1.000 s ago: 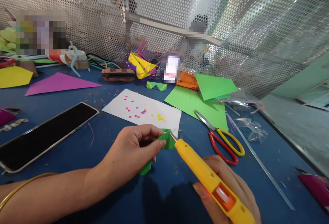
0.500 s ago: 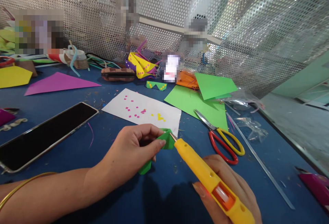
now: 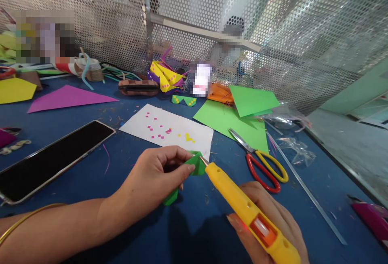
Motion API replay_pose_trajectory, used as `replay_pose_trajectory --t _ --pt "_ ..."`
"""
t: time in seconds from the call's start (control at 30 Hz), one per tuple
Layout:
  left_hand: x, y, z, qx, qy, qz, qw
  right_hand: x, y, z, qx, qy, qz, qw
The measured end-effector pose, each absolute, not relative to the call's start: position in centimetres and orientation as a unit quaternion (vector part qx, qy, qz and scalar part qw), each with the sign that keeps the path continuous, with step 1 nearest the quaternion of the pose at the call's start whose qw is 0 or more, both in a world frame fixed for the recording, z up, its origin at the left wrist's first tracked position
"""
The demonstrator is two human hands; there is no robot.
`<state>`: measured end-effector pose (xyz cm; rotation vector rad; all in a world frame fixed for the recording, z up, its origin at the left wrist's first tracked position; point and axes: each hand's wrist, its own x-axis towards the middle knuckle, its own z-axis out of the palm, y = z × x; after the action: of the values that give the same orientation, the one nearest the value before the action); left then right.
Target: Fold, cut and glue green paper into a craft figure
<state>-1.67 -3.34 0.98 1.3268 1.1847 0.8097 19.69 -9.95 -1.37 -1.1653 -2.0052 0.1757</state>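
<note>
My left hand (image 3: 154,177) pinches a small folded green paper piece (image 3: 197,166) just above the blue table (image 3: 127,223). My right hand (image 3: 269,221) grips a yellow glue gun (image 3: 245,209), its metal tip touching the top of the green piece. A thin gold bangle (image 3: 27,219) circles my left wrist. Behind the hands lies a white sheet (image 3: 168,130) dotted with tiny pink and yellow paper squares.
Red-and-yellow scissors (image 3: 260,163) rest on green paper (image 3: 233,120) at right. A black phone (image 3: 51,159) lies at left, near a purple triangle (image 3: 66,97) and yellow paper (image 3: 15,90). Folded yellow-purple craft (image 3: 165,76) sits by the perforated metal wall (image 3: 273,33). A thin metal rod (image 3: 306,193) runs along the right.
</note>
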Motion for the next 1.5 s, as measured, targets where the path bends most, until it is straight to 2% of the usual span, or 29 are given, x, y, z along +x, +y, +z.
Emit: replay_pose_trajectory --t 1.5 --pt "-1.76 -3.38 0.9 0.564 0.495 0.345 0.563 19.9 -9.99 -1.09 -0.465 -0.807 0.05 0.361"
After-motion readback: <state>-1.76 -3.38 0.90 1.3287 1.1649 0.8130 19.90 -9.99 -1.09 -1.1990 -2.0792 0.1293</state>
